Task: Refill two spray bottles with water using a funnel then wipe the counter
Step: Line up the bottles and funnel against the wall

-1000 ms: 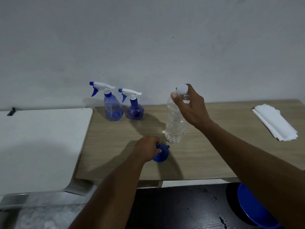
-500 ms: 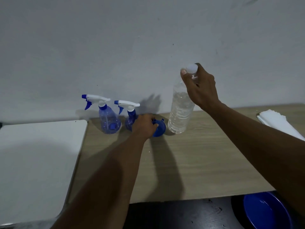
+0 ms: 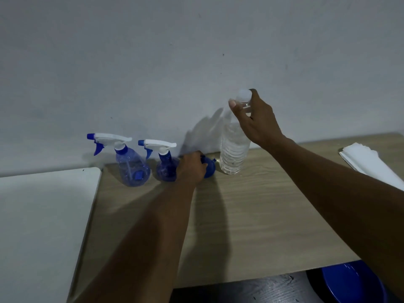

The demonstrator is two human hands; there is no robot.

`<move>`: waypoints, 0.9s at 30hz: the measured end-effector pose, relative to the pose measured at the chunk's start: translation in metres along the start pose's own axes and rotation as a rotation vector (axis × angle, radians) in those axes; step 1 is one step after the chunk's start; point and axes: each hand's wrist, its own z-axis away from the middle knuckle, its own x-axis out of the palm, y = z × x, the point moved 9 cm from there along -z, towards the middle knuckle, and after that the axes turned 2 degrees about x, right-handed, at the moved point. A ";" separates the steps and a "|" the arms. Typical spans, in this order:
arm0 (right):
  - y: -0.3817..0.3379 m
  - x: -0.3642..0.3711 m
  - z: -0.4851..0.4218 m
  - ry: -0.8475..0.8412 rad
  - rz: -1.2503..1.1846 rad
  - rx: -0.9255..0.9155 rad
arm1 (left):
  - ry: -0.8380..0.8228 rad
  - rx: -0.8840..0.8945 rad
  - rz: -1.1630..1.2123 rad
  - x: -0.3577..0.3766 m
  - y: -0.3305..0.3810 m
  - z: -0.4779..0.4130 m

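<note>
Setting-up step, no pouring yet. Near right, a blue tub (image 3: 349, 283) sits below the counter (image 3: 251, 215) edge. Farther back, the left hand (image 3: 191, 167) grips the blue funnel (image 3: 209, 169), just right of the right spray bottle (image 3: 165, 169). The left spray bottle (image 3: 131, 169) is beside it, and both have their heads on. The right hand (image 3: 258, 121) pinches the neck of the capped water bottle (image 3: 235, 154), which stands just right of the funnel. White wipes (image 3: 371, 162) lie far right. Next probably needs a hand freed to unscrew 1 sprayer head. Versus 1 s ago, funnel and water bottle are farther back, by the wall.
</note>
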 end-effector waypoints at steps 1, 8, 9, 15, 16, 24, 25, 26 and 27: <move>0.001 0.002 0.000 -0.023 -0.013 0.011 | -0.010 0.010 -0.004 0.001 0.001 0.000; 0.031 -0.007 0.035 -0.059 -0.125 0.252 | 0.046 0.062 0.069 -0.015 0.012 0.021; 0.037 -0.012 0.048 -0.020 -0.118 0.280 | 0.057 0.063 0.092 -0.015 0.013 0.028; 0.102 -0.026 0.150 -0.064 0.146 0.440 | -0.020 0.041 0.229 0.016 0.037 0.082; 0.115 -0.029 0.170 -0.085 0.169 0.467 | -0.049 0.062 0.230 0.025 0.046 0.090; 0.202 -0.118 0.269 -0.027 0.220 0.648 | -0.191 0.163 0.216 0.082 0.136 0.129; 0.215 -0.136 0.273 0.003 0.224 0.670 | -0.193 0.180 0.210 0.087 0.152 0.129; 0.228 -0.156 0.276 0.037 0.228 0.682 | -0.191 0.194 0.204 0.092 0.169 0.128; 0.241 -0.175 0.276 0.067 0.230 0.683 | -0.191 0.197 0.201 0.099 0.186 0.127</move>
